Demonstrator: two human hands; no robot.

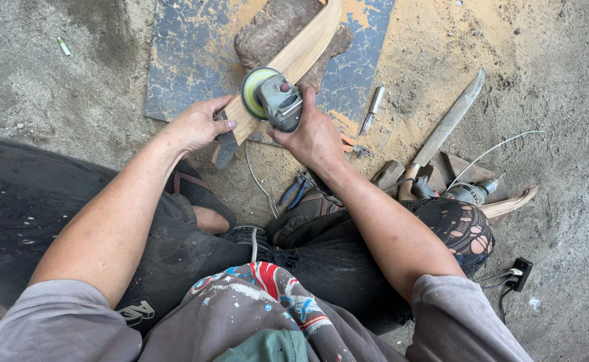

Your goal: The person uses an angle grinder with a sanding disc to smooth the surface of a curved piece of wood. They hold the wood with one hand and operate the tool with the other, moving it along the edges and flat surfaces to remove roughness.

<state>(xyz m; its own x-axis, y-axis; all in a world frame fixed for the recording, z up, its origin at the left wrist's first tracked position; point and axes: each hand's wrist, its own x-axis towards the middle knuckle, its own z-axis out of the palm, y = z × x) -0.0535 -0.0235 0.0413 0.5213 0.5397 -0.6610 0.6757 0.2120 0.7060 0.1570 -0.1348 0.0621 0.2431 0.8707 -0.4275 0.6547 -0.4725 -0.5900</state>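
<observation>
The left hand clamps the curved wooden piece over a stone; the right hand grips a grinder on it. Sawdust lies around; the wood's dark lower end looks unsanded.

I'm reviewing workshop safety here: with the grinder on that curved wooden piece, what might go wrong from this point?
1. The left hand steadies the curved pale wooden piece close to the yellow-green disc of the grey angle grinder gripped in the right hand; a slip might reach bare fingers.
2. The wood rests only on a brown stone, so it could shift.
3. Blue-handled pliers and a long blade lie near the legs.
</observation>
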